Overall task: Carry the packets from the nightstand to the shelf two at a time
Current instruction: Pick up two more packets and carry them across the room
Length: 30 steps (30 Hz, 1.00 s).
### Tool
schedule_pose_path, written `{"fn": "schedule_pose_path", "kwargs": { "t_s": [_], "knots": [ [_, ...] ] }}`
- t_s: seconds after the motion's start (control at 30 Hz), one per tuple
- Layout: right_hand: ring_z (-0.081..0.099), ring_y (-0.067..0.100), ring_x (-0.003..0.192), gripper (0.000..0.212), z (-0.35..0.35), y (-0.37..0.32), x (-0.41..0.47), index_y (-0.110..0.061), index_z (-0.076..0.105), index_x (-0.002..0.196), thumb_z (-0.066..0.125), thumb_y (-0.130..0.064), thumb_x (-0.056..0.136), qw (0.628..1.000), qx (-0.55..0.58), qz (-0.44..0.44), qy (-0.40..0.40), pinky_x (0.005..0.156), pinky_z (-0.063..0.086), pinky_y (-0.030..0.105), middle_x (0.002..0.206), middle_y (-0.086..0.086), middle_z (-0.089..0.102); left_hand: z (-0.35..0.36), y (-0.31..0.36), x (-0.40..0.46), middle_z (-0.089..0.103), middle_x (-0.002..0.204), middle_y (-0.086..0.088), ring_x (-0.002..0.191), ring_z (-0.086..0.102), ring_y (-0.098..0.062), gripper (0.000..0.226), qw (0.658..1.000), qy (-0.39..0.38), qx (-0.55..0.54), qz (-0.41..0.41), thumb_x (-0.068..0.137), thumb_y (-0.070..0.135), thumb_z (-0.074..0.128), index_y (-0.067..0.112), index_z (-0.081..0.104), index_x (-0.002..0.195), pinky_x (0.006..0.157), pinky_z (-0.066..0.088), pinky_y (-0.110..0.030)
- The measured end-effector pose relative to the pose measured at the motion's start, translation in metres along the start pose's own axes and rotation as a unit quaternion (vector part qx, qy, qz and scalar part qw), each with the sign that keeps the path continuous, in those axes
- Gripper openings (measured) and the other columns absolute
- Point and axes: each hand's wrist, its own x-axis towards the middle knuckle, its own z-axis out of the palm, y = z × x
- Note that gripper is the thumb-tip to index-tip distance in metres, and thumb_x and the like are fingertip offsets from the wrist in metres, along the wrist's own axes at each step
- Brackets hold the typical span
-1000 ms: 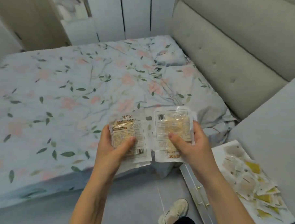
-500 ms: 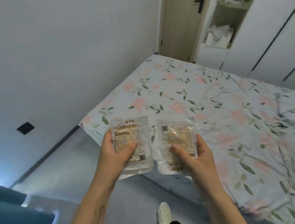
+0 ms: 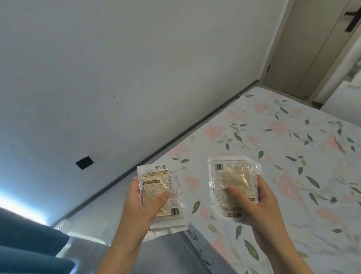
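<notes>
I hold one clear hand-warmer packet in each hand, chest high, in front of me. My left hand (image 3: pixel 140 209) grips the left packet (image 3: pixel 160 183) with the thumb across its printed face; its barcode sits at the lower right. My right hand (image 3: pixel 255 204) grips the right packet (image 3: pixel 232 176), turned upside down, with the thumb on its front. Both packets hang over the near corner of the bed. Neither the nightstand nor the shelf is in view.
A bed with a floral sheet (image 3: pixel 290 163) fills the right side. A white wall (image 3: pixel 111 77) runs along the left, with a black square patch (image 3: pixel 84 162). A beige door (image 3: pixel 316 37) stands at the far right. Blue curtain folds (image 3: pixel 25 251) hang at the lower left.
My view has swung left, from the headboard and nightstand to the wall and door. The hands keep their grip and have drawn a little further apart.
</notes>
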Motion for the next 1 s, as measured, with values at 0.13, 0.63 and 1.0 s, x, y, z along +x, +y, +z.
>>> {"fn": "schedule_pose_path", "kwargs": {
  "t_s": [0.13,0.63,1.0],
  "knots": [
    [0.073,0.022,0.086,0.03,0.03,-0.019,0.068,-0.029,0.067,0.106,0.07,-0.009,0.084,0.999,-0.022,0.002,-0.034,0.061,0.06,0.038,0.097,-0.001,0.075,-0.01,0.018,0.058,0.073,0.102,0.011,0.088,0.07,-0.002,0.041,0.999,0.039,0.001,-0.012,0.08,0.014,0.075,0.031,0.057,0.113,0.072,0.051,-0.019],
    [0.073,0.014,0.08,0.024,0.263,-0.017,0.272,-0.029,0.065,0.102,0.066,-0.01,0.087,1.0,0.002,-0.001,-0.01,0.064,0.06,0.036,0.092,-0.005,0.075,-0.159,0.077,0.336,0.073,0.099,0.009,0.089,0.071,-0.008,0.035,1.0,0.026,0.009,-0.001,0.082,0.01,0.071,0.026,0.057,0.111,0.069,0.053,-0.021],
    [0.072,0.016,0.09,0.028,0.38,-0.052,0.388,-0.028,0.065,0.105,0.07,-0.009,0.085,0.998,0.002,-0.002,0.07,0.075,0.06,0.041,0.098,-0.006,0.074,-0.188,0.159,0.513,0.072,0.101,0.007,0.083,0.07,-0.001,0.041,0.995,-0.089,0.033,0.04,0.082,0.005,0.072,0.026,0.054,0.112,0.061,0.052,-0.01]
  ]
}}
